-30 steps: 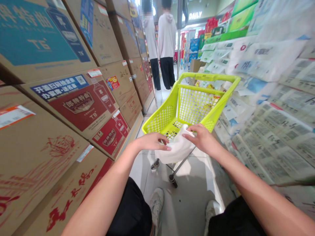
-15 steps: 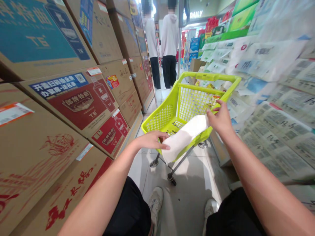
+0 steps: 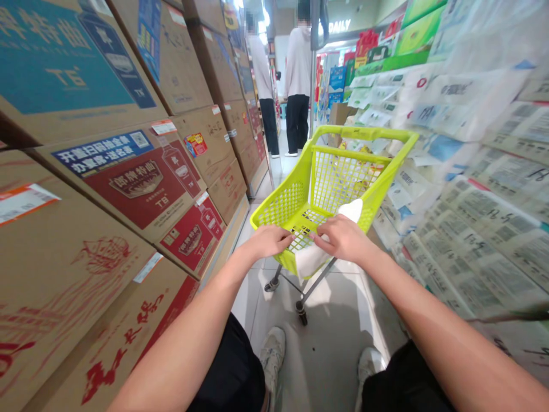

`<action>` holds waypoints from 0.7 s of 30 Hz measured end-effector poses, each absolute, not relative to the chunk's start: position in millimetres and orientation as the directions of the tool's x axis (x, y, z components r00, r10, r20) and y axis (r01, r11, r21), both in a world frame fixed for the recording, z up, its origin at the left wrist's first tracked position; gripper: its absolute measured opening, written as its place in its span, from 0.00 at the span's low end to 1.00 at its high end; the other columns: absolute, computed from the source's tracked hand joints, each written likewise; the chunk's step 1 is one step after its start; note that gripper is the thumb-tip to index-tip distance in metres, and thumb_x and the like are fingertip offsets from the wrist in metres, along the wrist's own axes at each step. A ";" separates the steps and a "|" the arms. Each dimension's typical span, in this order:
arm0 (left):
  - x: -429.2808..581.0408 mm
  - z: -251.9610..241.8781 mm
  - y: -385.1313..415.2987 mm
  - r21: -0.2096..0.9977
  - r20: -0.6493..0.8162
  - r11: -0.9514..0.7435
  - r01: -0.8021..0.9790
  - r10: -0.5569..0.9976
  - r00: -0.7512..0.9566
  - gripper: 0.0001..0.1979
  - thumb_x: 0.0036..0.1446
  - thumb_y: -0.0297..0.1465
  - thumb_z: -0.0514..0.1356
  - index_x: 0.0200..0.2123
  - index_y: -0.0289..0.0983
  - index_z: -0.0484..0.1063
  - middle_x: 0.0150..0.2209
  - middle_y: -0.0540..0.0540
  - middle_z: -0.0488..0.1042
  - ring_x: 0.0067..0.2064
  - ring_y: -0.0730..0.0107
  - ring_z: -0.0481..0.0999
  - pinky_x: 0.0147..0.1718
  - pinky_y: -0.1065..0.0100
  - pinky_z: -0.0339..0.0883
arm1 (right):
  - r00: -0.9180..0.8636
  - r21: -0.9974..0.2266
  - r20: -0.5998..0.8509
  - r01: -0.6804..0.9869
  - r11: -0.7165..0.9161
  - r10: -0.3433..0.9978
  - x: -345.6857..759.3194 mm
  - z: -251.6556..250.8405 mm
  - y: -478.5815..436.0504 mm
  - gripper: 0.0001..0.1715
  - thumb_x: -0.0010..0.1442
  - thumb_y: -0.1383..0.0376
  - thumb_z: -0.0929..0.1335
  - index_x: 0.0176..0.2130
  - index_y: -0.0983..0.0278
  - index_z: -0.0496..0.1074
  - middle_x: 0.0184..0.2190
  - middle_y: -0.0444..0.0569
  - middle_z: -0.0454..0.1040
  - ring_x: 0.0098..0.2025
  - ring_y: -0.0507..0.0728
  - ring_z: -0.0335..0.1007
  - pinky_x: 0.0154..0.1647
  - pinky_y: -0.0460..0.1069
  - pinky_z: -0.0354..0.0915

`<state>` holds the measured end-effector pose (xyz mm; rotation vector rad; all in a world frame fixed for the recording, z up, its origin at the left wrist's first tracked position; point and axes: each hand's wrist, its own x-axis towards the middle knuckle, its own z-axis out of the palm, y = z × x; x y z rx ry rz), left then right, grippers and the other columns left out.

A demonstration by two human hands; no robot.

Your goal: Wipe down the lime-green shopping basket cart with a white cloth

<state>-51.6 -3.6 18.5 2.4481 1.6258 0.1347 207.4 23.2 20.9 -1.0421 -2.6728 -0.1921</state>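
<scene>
A lime-green plastic shopping cart (image 3: 343,171) stands in a narrow store aisle in front of me. A white cloth (image 3: 315,254) is draped over the cart's near rim. My right hand (image 3: 343,239) lies on top of the cloth with fingers curled over it, pressing it against the rim. My left hand (image 3: 268,240) rests on the near rim just left of the cloth, fingers bent over the edge. My two white shoes (image 3: 274,352) show on the grey floor below.
Stacked cardboard cartons (image 3: 128,171) wall the left side. White printed sacks (image 3: 480,189) pile up on the right. Two people (image 3: 295,80) stand at the far end of the aisle beyond the cart. Grey floor tiles (image 3: 326,355) lie between my feet.
My right hand came back from the cart's right side to the near rim, drawing the cloth with it. The left hand shifted slightly onto the rim. The cart rolled a little.
</scene>
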 end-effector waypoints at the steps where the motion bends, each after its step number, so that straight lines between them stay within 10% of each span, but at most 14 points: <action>1: -52.7 17.6 -1.2 0.191 -0.036 -0.391 0.900 0.914 0.404 0.23 0.69 0.44 0.49 0.36 0.41 0.81 0.37 0.43 0.83 0.40 0.58 0.81 0.35 0.65 0.61 | -0.690 0.037 0.321 0.694 0.719 0.649 216.4 21.6 32.4 0.32 0.75 0.50 0.57 0.33 0.64 0.78 0.31 0.52 0.79 0.37 0.58 0.71 0.45 0.52 0.55; 8: -58.1 26.7 24.0 0.210 -0.104 -0.295 0.932 0.941 0.321 0.14 0.57 0.39 0.56 0.32 0.45 0.82 0.34 0.48 0.83 0.38 0.59 0.80 0.35 0.65 0.61 | -0.711 0.067 0.324 0.676 0.734 0.624 208.4 21.4 31.7 0.29 0.77 0.56 0.55 0.38 0.63 0.78 0.37 0.52 0.79 0.43 0.60 0.68 0.49 0.54 0.53; 14: -58.3 22.9 53.0 0.110 -0.305 0.001 0.994 0.952 0.033 0.09 0.43 0.39 0.65 0.25 0.41 0.81 0.33 0.38 0.84 0.43 0.41 0.82 0.45 0.53 0.70 | -0.837 0.013 0.339 0.462 0.887 0.430 151.2 14.4 -24.7 0.25 0.76 0.51 0.58 0.56 0.62 0.75 0.50 0.54 0.78 0.53 0.62 0.67 0.55 0.55 0.54; 21: -81.6 8.2 59.4 0.073 -0.268 0.017 0.997 0.963 0.003 0.11 0.35 0.35 0.70 0.28 0.44 0.82 0.34 0.43 0.85 0.42 0.48 0.83 0.48 0.57 0.73 | -0.626 0.054 0.410 0.743 0.668 0.663 199.6 20.0 27.4 0.29 0.77 0.53 0.56 0.40 0.65 0.77 0.37 0.54 0.78 0.44 0.61 0.68 0.52 0.55 0.55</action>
